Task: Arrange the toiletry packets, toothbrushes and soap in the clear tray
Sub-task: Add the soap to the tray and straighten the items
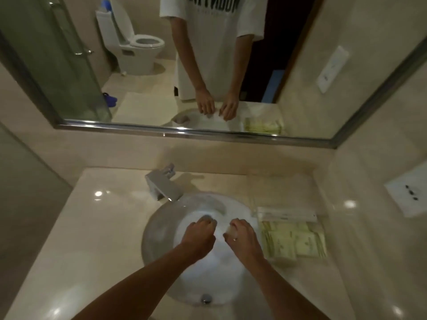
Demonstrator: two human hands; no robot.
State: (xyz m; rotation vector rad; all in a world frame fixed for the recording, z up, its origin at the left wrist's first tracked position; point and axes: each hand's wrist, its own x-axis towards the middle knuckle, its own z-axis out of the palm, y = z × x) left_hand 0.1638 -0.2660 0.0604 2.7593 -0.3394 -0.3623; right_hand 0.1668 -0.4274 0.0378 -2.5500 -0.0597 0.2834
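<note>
Beige bathroom table, basin [161, 239] at centre. Your hands hover over the basin: the right hand [242, 236] pinches a small pale soap [231, 231]; the left hand [198, 236] is clenched, contents unclear. Clear tray [323, 218], right of the basin, holds packets [293, 241] and toothbrushes [286, 214]. Next: carry the soap rightward into the tray.

I see a glossy beige counter [97, 227] with a round sink [159, 227] set into it, a chrome tap [163, 184] behind, and a clear tray [323, 218] at right.
</note>
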